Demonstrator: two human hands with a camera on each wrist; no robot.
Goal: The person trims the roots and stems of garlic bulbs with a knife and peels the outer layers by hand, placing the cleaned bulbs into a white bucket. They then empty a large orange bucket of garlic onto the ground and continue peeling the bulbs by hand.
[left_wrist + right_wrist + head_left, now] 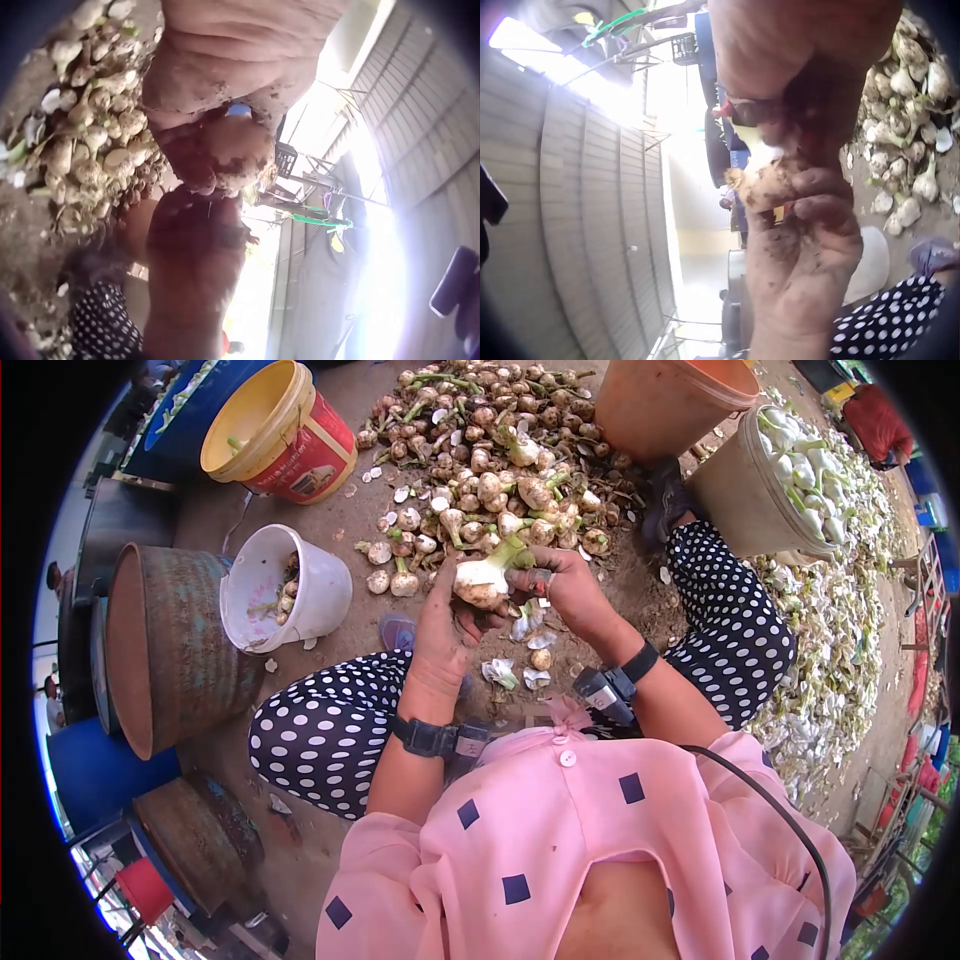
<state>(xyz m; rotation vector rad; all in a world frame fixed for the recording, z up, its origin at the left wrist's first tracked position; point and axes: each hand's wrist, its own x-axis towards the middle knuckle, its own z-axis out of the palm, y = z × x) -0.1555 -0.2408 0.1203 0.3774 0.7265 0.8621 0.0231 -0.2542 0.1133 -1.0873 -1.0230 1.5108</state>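
Observation:
A garlic bulb with a short green stem, its lower side brown with soil, is held up between both hands in the head view. The left hand grips it from the left and below, fingers curled round it. At the stem side, the right hand pinches with thumb and bent fingers. The left wrist view shows the soiled bulb against the left palm. In the right wrist view the bulb lies between the muddy fingers of both hands.
Beyond the hands lies a heap of garlic bulbs. A white bucket and a yellow-red bucket stand left. An orange bucket and a bucket of pale garlic stand right, beside a pile of peelings.

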